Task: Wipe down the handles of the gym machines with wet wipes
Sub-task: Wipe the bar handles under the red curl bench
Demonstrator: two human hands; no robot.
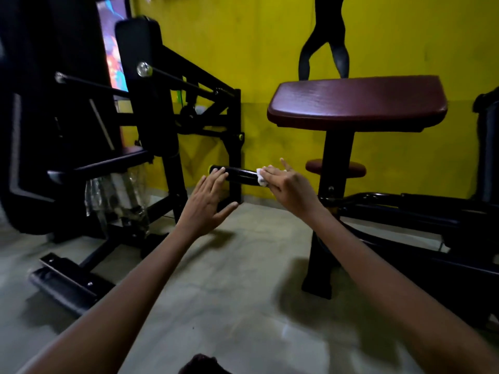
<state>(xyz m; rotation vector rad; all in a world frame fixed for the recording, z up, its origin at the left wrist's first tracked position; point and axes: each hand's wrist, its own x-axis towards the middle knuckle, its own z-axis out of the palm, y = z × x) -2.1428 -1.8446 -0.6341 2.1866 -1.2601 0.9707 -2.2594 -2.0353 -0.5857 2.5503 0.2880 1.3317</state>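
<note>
A black horizontal handle (240, 175) with a yellow end cap sticks out leftward at mid-height between two machines. My left hand (209, 197) reaches to its left end, fingers straight and spread, fingertips touching the grip. My right hand (286, 182) lies over the right part of the handle and presses a crumpled white wet wipe (261, 178) against it. The fingers are fairly straight, with the thumb raised. The wipe shows only at the fingertips; the rest is hidden under the hand.
A black machine frame (151, 125) with pads and a plastic-wrapped part (116, 195) stands to the left. A maroon padded rest (356, 102) on a black post stands to the right, above low black arms (405, 206). Behind is a yellow wall (243, 36), below a grey concrete floor (229, 292).
</note>
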